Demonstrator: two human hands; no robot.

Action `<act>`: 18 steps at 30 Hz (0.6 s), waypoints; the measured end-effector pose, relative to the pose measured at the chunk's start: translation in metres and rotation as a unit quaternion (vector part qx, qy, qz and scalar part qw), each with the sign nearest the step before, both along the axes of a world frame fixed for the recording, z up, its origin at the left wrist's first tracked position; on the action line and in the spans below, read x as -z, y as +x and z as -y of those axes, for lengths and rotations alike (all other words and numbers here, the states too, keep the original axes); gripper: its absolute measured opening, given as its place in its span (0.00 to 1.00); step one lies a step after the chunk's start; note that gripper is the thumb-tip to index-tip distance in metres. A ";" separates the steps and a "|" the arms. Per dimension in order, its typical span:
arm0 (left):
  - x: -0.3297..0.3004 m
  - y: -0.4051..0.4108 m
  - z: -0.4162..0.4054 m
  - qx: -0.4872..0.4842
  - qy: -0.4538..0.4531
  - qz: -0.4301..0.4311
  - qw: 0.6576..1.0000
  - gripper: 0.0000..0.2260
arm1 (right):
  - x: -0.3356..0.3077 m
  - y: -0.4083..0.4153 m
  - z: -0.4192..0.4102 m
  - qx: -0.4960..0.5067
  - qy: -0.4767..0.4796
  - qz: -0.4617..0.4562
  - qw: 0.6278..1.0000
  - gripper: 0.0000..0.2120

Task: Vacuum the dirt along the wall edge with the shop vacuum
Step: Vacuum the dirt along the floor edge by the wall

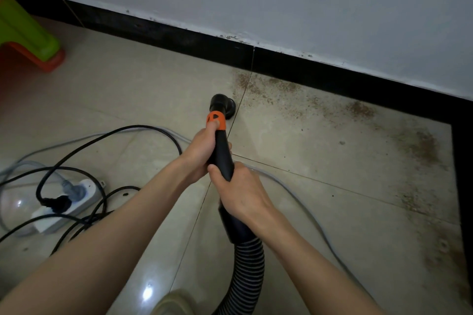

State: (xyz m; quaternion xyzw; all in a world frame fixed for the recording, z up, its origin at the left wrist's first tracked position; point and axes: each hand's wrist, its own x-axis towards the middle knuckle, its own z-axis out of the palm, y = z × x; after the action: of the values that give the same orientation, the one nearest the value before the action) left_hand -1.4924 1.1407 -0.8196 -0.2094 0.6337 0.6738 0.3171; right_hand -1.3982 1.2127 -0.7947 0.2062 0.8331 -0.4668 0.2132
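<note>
Both hands' grip clenched round the wand (223,153) — nozzle (222,105) beyond, beside dirt (266,89).

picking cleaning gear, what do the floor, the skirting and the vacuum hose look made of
Floor: likely glazed ceramic tile, beige, glossy, with grout lines and light reflections.
Skirting: probably black tile, given its vertical joint.
Vacuum hose: apparently flexible ribbed plastic, black.

Your floor (294,161): glossy beige tile, dark grout lines. Brown dirt (332,107) lies scattered along the black baseboard (332,77), thicker toward your right. At your left, a white power strip (69,203) with black cords (107,135) looped around it; a grey cable (302,202) trails across.
</note>
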 end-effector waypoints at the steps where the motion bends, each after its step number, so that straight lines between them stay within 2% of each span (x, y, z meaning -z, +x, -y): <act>1: 0.002 0.001 0.002 -0.007 -0.001 0.003 1.000 0.15 | -0.001 0.000 0.001 -0.009 0.004 0.001 1.000 0.22; 6: 0.011 -0.004 0.010 -0.045 0.019 0.026 0.998 0.20 | -0.006 -0.007 0.005 -0.054 0.050 -0.003 0.997 0.23; 10: 0.013 -0.013 -0.004 -0.033 0.041 0.023 0.998 0.21 | -0.006 -0.018 -0.008 -0.052 0.080 -0.002 0.995 0.21; 18: 0.027 -0.051 -0.004 -0.089 0.050 -0.019 0.995 0.17 | 0.002 -0.060 -0.007 -0.099 0.091 -0.020 0.991 0.22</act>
State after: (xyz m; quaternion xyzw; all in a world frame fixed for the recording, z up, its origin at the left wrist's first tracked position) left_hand -1.5429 1.1445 -0.8463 -0.2367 0.5839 0.7339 0.2538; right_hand -1.4580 1.2200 -0.7968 0.1319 0.8927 -0.3697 0.2215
